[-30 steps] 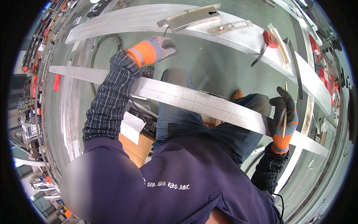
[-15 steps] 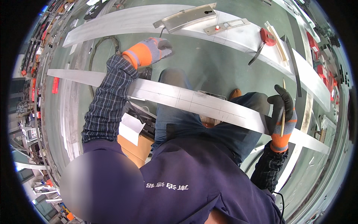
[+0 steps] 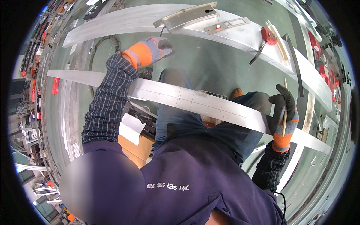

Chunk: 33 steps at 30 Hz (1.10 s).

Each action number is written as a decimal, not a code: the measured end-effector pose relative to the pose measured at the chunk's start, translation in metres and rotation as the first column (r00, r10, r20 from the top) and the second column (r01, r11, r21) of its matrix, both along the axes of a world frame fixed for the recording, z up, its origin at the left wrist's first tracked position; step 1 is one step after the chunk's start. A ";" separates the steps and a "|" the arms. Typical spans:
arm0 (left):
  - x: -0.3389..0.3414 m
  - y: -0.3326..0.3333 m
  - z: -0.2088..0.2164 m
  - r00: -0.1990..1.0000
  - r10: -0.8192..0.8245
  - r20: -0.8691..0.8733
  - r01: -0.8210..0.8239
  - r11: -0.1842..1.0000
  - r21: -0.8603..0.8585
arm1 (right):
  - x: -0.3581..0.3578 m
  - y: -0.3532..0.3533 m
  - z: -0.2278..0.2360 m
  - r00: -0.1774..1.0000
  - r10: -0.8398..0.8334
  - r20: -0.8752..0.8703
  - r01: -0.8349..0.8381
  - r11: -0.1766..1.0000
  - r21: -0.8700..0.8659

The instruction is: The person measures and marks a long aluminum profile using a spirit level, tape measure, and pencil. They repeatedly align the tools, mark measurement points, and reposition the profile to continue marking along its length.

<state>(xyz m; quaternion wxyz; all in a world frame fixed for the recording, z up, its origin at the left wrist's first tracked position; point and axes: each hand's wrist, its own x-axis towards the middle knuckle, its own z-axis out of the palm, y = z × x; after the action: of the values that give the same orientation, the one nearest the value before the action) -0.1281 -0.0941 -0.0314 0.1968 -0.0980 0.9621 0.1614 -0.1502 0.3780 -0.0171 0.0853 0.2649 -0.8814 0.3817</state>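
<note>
A white sheet [image 3: 130, 129] overlapped a brown cardboard box [image 3: 131, 152] left of centre in the frame's lower half, while a dark hose [image 3: 96, 48] curved over the green floor [image 3: 204, 56] at upper left. A slim red object [image 3: 55, 86] lay at far left; red items [image 3: 324, 73] dotted the right edge.

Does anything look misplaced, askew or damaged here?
I see no spill or damage. The keyholed metal piece lies slanted across the far pale bar, and the black strap of the red tape measure hangs past its near edge; both look untidy.
</note>
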 end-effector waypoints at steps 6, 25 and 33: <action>0.000 0.000 -0.003 0.999 -0.013 -0.037 0.014 0.999 0.029 | 0.000 -0.002 0.002 0.998 -0.015 0.063 0.018 0.998 -0.058; 0.001 -0.003 -0.014 0.991 0.061 -0.122 -0.053 0.996 0.071 | 0.005 -0.007 0.010 0.986 -0.057 0.156 0.069 0.995 -0.075; 0.002 0.000 -0.009 0.992 0.039 -0.118 -0.027 0.994 0.104 | 0.002 -0.004 0.008 0.999 -0.004 0.042 0.004 1.000 -0.007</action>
<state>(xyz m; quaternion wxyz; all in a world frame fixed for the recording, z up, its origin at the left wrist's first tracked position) -0.1266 -0.0939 -0.0402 0.1408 -0.0938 0.9609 0.2193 -0.1487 0.3735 -0.0089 0.0682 0.2548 -0.8822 0.3900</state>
